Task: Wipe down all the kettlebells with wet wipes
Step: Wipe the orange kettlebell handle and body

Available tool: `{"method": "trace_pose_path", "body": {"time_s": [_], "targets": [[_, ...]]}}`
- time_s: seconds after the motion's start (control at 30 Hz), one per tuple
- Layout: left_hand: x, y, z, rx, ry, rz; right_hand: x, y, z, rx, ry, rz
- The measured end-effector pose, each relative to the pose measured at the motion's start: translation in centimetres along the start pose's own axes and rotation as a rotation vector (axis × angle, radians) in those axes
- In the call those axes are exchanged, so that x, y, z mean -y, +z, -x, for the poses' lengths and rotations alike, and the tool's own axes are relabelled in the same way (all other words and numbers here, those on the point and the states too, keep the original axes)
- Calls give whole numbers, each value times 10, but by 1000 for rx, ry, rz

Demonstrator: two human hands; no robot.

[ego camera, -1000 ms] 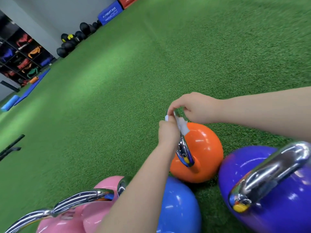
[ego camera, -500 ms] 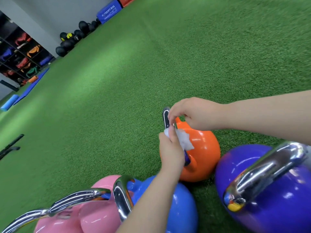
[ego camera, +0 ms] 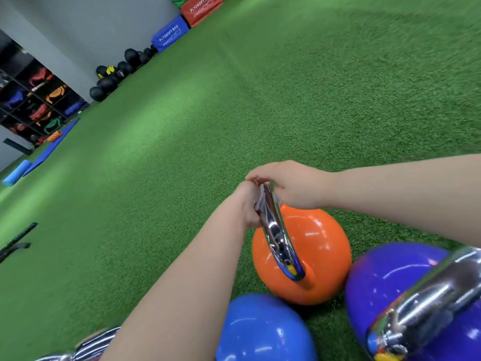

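Note:
An orange kettlebell (ego camera: pixel 312 256) with a chrome handle (ego camera: pixel 278 238) stands on the green turf. My left hand (ego camera: pixel 247 204) presses a white wet wipe (ego camera: pixel 260 201) against the upper part of that handle. My right hand (ego camera: pixel 291 183) grips the top of the handle from the other side. A light blue kettlebell (ego camera: pixel 260 332) sits in front of it, partly under my left forearm. A purple kettlebell (ego camera: pixel 390 277) with its chrome handle (ego camera: pixel 426 295) stands at the lower right.
Green turf (ego camera: pixel 234 113) stretches ahead. Black medicine balls (ego camera: pixel 114 74) and blue and red plyo boxes (ego camera: pixel 169 35) line the far wall. A rack of gear (ego camera: pixel 33 100) and a blue mat (ego camera: pixel 52 149) lie at the left, a black bar (ego camera: pixel 18 238) nearer.
My left hand slid the wipe back up the orange kettlebell's handle towards its top. The view shifted, so the pink kettlebell has left the frame.

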State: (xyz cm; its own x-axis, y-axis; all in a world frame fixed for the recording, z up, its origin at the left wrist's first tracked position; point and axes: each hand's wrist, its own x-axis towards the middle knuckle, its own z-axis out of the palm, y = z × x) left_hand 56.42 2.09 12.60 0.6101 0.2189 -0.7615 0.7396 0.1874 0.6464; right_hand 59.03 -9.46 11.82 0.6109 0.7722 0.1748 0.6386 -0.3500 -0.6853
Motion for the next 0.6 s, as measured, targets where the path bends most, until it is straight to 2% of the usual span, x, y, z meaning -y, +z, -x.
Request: {"method": "trace_pose_path", "body": {"time_s": [0.2, 0.33, 0.47, 0.6], "targets": [[6, -20, -1, 168, -9, 217, -8, -1, -6, 85, -88, 165], [13, -36, -3, 258, 49, 158, -5, -8, -17, 93, -127, 205], [28, -45, -15, 232, 128, 138, 0, -4, -35, 164, -84, 190], [39, -45, -20, 102, 303, 140, -12, 2, -46, 142, 60, -83]]}}
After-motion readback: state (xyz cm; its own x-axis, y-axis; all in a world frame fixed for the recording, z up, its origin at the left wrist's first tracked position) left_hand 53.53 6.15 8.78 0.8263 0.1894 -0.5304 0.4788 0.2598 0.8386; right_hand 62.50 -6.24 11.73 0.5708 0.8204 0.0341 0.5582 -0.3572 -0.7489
